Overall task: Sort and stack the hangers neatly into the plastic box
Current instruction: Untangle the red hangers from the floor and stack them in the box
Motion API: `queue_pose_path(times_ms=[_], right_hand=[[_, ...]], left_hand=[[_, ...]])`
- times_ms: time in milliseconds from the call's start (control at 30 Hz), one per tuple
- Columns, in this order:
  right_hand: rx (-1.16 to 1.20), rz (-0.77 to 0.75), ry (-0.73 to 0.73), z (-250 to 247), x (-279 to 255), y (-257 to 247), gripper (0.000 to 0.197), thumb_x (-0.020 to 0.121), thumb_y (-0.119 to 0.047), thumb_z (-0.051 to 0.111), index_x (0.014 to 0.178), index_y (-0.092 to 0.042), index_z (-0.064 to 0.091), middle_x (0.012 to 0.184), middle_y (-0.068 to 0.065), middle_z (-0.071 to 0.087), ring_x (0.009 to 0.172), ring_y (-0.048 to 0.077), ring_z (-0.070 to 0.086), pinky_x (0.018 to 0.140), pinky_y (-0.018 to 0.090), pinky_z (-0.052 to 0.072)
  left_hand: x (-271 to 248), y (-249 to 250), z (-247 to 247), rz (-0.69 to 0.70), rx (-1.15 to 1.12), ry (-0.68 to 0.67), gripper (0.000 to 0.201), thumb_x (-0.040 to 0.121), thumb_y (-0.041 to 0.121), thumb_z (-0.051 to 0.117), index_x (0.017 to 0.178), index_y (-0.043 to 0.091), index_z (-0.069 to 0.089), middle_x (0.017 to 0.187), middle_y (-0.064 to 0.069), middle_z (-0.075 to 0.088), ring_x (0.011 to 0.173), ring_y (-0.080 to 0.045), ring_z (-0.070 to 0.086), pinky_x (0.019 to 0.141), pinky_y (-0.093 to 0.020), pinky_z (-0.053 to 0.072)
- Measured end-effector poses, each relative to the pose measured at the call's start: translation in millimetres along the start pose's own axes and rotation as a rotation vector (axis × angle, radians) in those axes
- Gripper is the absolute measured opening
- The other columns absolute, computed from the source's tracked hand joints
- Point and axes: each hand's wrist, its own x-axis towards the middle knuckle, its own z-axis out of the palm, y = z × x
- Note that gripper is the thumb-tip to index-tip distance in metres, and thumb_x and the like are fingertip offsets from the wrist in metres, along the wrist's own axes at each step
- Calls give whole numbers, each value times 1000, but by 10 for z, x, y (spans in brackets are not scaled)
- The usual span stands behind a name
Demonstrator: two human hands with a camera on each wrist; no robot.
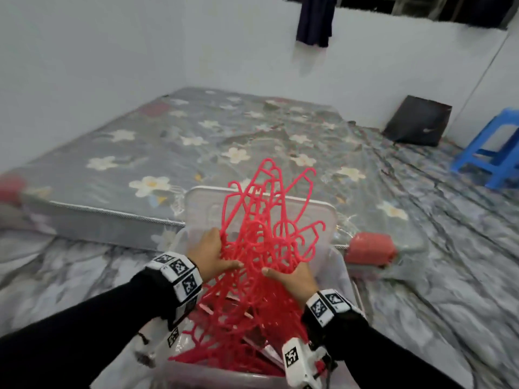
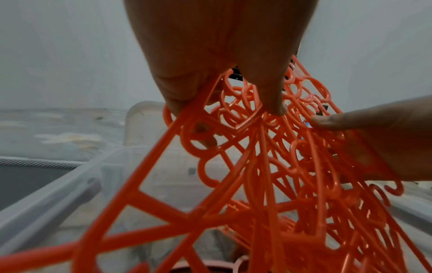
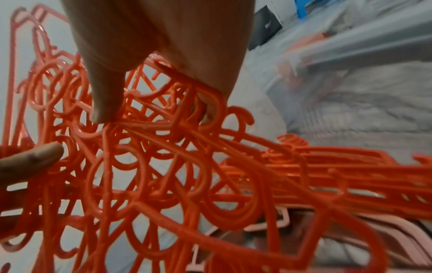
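A tangled bundle of red plastic hangers [image 1: 261, 248] rises out of a clear plastic box [image 1: 193, 209], hooks pointing up and away. My left hand [image 1: 213, 255] grips the bundle from the left, fingers curled into the hangers [image 2: 257, 157]. My right hand [image 1: 292, 273] grips it from the right, thumb on top, fingers threaded through the hangers [image 3: 187, 157]. More red hangers lie in the box's near end [image 1: 224, 357], with paler pink ones [image 3: 280, 225] under them. The bundle hides both hands' fingertips in the head view.
The box sits on a plastic-covered floor against a flowered mattress [image 1: 140, 153]. A red wrapped block [image 1: 370, 248] lies right of the box. A blue stool [image 1: 494, 150] and a black bag [image 1: 418, 122] stand at the far right by the wall.
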Motion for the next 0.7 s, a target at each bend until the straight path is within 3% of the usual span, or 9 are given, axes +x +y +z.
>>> queue_pose_path(times_ms=[67, 167, 200, 300, 400, 467, 567, 633, 700], right_hand=[[-101, 29, -23, 20, -7, 145, 75, 57, -33, 89, 118, -3, 56, 106, 12, 69, 101, 25, 66, 92, 39, 52], [-308, 89, -66, 6, -34, 299, 48, 60, -37, 87, 94, -14, 61, 78, -7, 71, 81, 8, 67, 73, 19, 50], [-396, 121, -94, -9, -45, 332, 48, 62, -39, 86, 93, -14, 60, 80, -6, 70, 81, 9, 66, 73, 21, 49], [-627, 188, -159, -64, -63, 396, 64, 61, -36, 86, 111, -9, 57, 106, 6, 67, 97, 19, 63, 86, 26, 50], [-862, 215, -254, -192, -115, 329, 56, 68, -36, 81, 114, -12, 60, 103, 4, 65, 99, 18, 62, 81, 24, 47], [-1013, 176, -263, -307, -160, 224, 46, 76, -34, 73, 117, -15, 62, 110, 5, 64, 106, 21, 62, 83, 25, 47], [-1251, 2, -229, -428, -215, -62, 32, 83, -29, 63, 113, -18, 64, 109, 4, 68, 102, 22, 64, 84, 28, 50], [-1274, -23, -205, -474, -224, -306, 25, 83, -24, 65, 106, -14, 66, 102, 4, 69, 99, 21, 64, 82, 27, 50], [-1274, -68, -111, -520, -226, -497, 18, 83, -24, 64, 98, -13, 67, 89, 0, 66, 91, 18, 62, 73, 23, 44]], left_hand=[[-16, -61, 62, 31, 66, -45, 55, 76, 38, 76, 106, 14, 36, 105, -5, 41, 109, -23, 47, 81, -22, 31], [-43, -107, 148, 61, 233, -114, 54, 78, 42, 73, 104, 17, 33, 108, -4, 40, 112, -23, 48, 87, -25, 33], [-55, -107, 177, 69, 283, -141, 53, 79, 42, 71, 105, 17, 33, 115, -6, 43, 113, -24, 48, 90, -28, 35], [-65, -125, 242, 126, 345, -220, 57, 81, 37, 70, 121, 12, 38, 130, -9, 39, 115, -27, 51, 96, -35, 39], [-53, -168, 213, 181, 389, -221, 63, 82, 39, 68, 129, 10, 37, 133, -7, 38, 119, -25, 49, 96, -32, 39], [-36, -216, 157, 191, 391, -216, 65, 82, 39, 67, 131, 11, 36, 133, -7, 40, 118, -24, 50, 94, -31, 38], [-29, -288, 112, 174, 391, -226, 64, 79, 37, 68, 127, 12, 35, 124, -6, 53, 112, -25, 56, 90, -31, 41], [-52, -313, 117, 177, 408, -207, 69, 79, 42, 67, 130, 13, 32, 123, -5, 56, 112, -24, 57, 89, -30, 41], [-76, -308, 141, 176, 426, -171, 75, 81, 54, 59, 136, 16, 26, 131, -4, 51, 116, -24, 56, 91, -30, 40]])
